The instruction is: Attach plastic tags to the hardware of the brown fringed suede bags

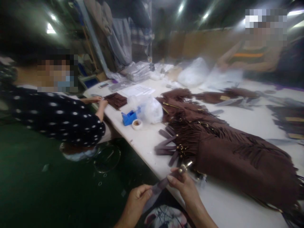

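Note:
Between my two hands stretches a brown strap [161, 184] with a gold clasp at its upper right end, beside the table's near edge. My left hand [137, 200] pinches its lower end, where a pale, translucent wrap seems to hang below. My right hand [181, 183] grips it close to the gold clasp [186, 167]. Just beyond lies a stack of brown fringed bags [228, 155] with gold fittings. Several short strap loops [167, 147] stick out from the stack's left side.
A blue tape dispenser [129, 117], a tape roll [137, 124] and a clear plastic bag [153, 110] stand on the white table [142, 142]. At left, a person in a dotted top [57, 114] handles a brown fringed piece [116, 100]. Another person [251, 60] works across the table.

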The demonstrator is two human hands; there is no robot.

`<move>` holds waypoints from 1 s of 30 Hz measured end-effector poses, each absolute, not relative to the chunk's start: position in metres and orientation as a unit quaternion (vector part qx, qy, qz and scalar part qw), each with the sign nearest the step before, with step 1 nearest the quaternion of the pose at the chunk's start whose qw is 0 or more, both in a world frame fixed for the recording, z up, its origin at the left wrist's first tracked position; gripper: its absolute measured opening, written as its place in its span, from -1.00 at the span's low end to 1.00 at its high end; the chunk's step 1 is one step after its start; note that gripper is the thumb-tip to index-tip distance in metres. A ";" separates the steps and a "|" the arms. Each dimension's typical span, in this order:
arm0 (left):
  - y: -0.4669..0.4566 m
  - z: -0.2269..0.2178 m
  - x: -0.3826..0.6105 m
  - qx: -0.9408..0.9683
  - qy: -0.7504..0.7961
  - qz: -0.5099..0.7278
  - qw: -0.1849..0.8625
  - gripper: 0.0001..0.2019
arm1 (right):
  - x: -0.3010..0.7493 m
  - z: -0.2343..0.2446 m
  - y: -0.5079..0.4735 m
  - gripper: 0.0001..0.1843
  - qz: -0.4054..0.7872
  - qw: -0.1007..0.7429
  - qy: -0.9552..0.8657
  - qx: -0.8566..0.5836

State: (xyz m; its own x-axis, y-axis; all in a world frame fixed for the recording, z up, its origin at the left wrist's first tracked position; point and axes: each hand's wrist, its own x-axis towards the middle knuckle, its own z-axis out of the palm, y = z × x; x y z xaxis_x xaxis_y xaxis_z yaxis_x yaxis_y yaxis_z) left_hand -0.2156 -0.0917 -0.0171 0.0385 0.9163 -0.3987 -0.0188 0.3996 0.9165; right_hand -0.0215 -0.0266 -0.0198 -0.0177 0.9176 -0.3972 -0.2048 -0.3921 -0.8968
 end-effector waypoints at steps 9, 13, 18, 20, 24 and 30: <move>-0.094 -0.016 -0.198 0.319 0.544 0.390 0.671 -0.51 | -0.014 -0.011 -0.026 -0.60 0.612 0.465 -0.333 -0.546; -0.082 -0.012 -0.190 0.353 0.538 0.390 0.659 -0.62 | -0.019 -0.001 -0.030 -0.57 0.626 0.461 -0.301 -0.552; -0.064 -0.017 -0.179 0.382 0.549 0.360 0.650 -0.69 | -0.021 0.001 -0.039 -0.58 0.668 0.429 -0.304 -0.527; -0.061 -0.023 -0.181 0.385 0.540 0.354 0.659 -0.68 | -0.016 0.000 -0.039 -0.51 0.667 0.453 -0.276 -0.523; -0.060 -0.024 -0.193 0.425 0.542 0.331 0.645 -0.70 | -0.006 -0.006 -0.033 -0.39 0.649 0.500 -0.159 -0.551; -0.053 -0.010 -0.195 0.458 0.577 0.310 0.602 -0.71 | -0.014 -0.015 -0.032 -0.55 0.666 0.557 -0.020 -0.496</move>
State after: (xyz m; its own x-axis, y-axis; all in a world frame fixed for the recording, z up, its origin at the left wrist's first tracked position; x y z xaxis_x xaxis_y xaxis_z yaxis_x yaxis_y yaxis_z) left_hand -0.1952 -0.0532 -0.0103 0.1427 0.9009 -0.4099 0.1544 0.3888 0.9083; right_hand -0.0141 -0.0321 -0.0147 0.1120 0.7619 -0.6380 -0.7218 -0.3789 -0.5792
